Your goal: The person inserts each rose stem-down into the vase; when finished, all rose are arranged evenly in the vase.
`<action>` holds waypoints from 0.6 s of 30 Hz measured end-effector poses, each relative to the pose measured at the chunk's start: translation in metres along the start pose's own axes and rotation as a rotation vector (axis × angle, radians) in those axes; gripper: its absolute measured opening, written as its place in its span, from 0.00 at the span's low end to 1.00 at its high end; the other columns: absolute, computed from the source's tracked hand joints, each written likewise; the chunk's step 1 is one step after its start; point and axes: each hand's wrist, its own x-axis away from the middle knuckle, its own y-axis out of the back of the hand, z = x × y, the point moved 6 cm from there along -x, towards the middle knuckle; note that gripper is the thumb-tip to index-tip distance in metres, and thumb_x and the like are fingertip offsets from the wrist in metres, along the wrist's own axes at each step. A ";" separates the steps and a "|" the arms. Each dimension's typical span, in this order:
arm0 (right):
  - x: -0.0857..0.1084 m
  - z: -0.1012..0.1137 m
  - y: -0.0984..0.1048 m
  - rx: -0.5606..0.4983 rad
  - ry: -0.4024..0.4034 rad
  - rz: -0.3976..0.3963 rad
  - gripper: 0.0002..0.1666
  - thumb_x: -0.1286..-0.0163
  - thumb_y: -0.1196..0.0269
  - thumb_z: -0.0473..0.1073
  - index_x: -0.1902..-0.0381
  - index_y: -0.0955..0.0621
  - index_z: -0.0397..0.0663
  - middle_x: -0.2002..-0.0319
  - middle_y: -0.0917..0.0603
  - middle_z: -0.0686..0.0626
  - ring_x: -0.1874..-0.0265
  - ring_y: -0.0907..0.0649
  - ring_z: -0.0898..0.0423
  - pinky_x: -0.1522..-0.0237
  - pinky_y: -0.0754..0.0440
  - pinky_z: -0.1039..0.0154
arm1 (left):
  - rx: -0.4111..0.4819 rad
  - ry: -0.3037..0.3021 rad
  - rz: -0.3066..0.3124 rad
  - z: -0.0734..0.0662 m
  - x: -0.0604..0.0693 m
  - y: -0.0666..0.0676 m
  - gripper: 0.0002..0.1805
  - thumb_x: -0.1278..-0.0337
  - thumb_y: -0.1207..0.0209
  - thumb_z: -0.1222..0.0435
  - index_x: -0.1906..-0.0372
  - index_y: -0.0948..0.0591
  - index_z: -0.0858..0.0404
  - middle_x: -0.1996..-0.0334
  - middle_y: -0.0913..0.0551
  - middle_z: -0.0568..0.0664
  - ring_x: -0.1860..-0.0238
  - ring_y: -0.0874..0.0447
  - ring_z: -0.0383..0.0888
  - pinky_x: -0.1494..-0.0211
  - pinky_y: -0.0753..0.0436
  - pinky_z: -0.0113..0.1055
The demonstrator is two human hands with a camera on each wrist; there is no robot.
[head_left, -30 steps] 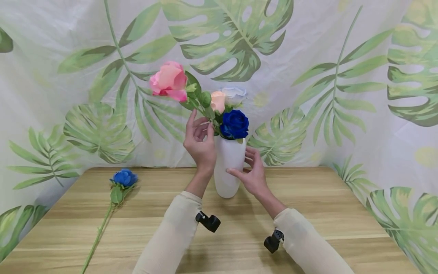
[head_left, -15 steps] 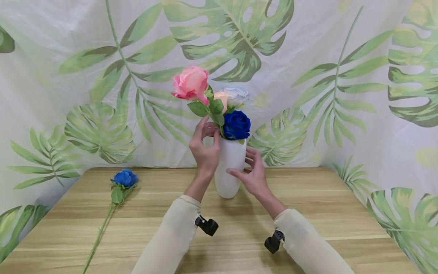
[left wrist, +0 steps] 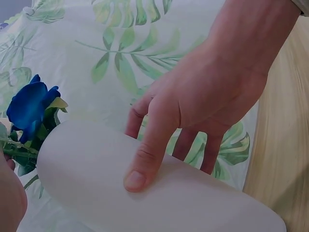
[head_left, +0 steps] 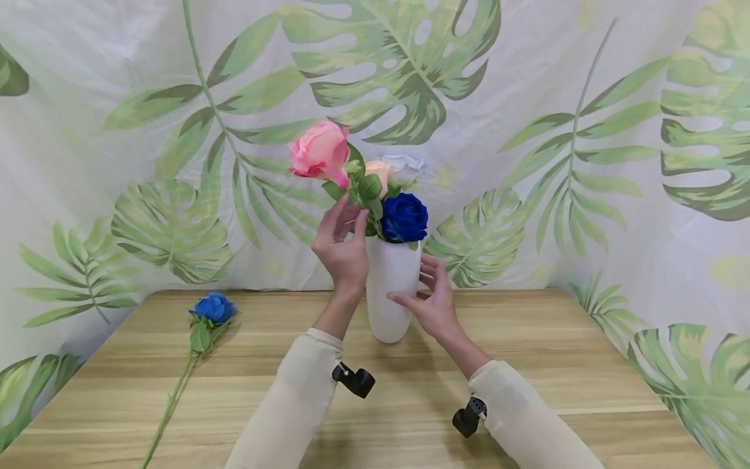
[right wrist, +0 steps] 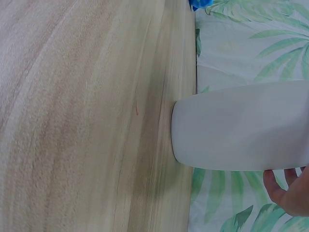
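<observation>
No text, label, brand, number or sign can be read in any of the three views.
</observation>
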 end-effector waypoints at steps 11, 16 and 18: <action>0.000 -0.002 -0.001 -0.006 0.009 -0.003 0.48 0.42 0.21 0.33 0.29 0.34 0.43 0.33 0.26 0.38 0.35 0.23 0.36 0.39 0.20 0.35 | -0.003 -0.013 0.111 -0.002 -0.003 -0.006 0.24 0.42 0.35 0.84 0.39 0.19 0.77 0.63 0.18 0.71 0.66 0.13 0.66 0.61 0.11 0.26; 0.000 -0.001 -0.001 0.001 0.021 -0.003 0.47 0.42 0.22 0.32 0.30 0.34 0.42 0.33 0.26 0.37 0.36 0.23 0.35 0.40 0.20 0.35 | -0.039 0.042 0.167 0.001 -0.003 -0.009 0.22 0.41 0.35 0.83 0.41 0.17 0.76 0.63 0.17 0.69 0.65 0.12 0.64 0.61 0.10 0.28; 0.000 -0.002 -0.001 0.001 0.026 -0.004 0.47 0.42 0.22 0.32 0.30 0.34 0.42 0.33 0.26 0.37 0.36 0.22 0.35 0.40 0.20 0.35 | -0.063 0.048 0.195 0.003 -0.001 -0.011 0.22 0.41 0.35 0.82 0.41 0.17 0.75 0.63 0.16 0.69 0.65 0.11 0.63 0.60 0.10 0.30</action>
